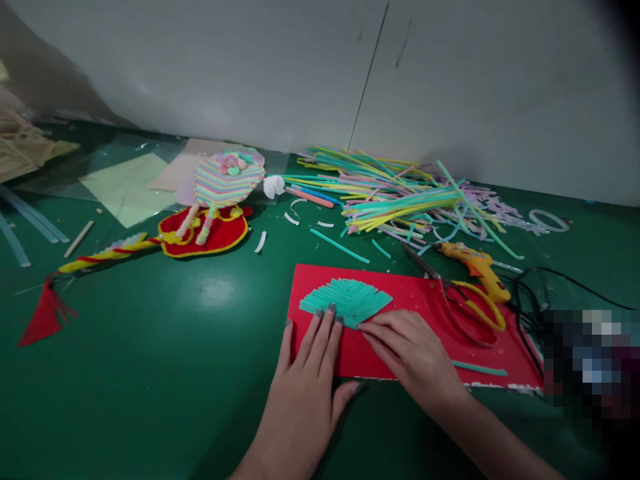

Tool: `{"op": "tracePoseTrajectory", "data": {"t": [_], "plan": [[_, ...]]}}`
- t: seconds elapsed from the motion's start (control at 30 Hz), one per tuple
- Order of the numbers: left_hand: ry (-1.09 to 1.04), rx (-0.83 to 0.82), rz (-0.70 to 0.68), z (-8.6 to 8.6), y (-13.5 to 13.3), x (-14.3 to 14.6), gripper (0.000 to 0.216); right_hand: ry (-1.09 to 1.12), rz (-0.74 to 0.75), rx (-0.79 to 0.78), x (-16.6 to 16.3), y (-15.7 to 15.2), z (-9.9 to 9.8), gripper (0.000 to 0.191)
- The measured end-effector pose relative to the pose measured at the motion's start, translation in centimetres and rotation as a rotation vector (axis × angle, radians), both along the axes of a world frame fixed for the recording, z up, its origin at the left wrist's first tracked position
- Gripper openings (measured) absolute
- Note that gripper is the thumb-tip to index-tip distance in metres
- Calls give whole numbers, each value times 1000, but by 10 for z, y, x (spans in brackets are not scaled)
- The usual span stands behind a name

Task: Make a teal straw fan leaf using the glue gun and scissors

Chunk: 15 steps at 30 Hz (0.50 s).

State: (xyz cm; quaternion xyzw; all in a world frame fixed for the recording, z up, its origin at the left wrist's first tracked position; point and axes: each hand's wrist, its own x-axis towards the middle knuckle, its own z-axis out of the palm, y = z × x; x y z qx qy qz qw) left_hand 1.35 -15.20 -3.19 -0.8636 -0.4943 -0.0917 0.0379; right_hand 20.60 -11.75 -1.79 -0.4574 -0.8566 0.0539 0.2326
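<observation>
A fan-shaped piece of teal pipe cleaners (350,301), laid in close rows, rests on a red sheet (367,363). My left hand (306,383) lies flat with its fingers stretched, fingertips on the piece's lower edge and thumb apart. At the bottom point of the fan, my right hand (417,357) has its fingers pinched together; whatever is between them is hidden. A loose teal pipe cleaner (483,368) lies right of my right wrist. Yellow-handled scissors (480,307) rest on the sheet's right part, blades pointing up and left.
Behind the sheet lies a heap of pastel pipe cleaners (400,200). A yellow glue gun (475,267) with a black cord (523,320) is at right. At left are a red-and-yellow fan-shaped craft (210,233), a striped craft (227,177) and a red tassel (45,317). A grey wall (240,67) bounds the back.
</observation>
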Motion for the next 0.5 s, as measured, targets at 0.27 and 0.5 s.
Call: {"op": "tracePoseTrajectory", "data": {"t": [0.27,0.5], "plan": [[-7,12,1,-2,1,0,59,-137,107,73,-3,6,9,22],[-11,-7,-3,-1,0,-1,60,-176,122,33,-3,7,11,23]]}}
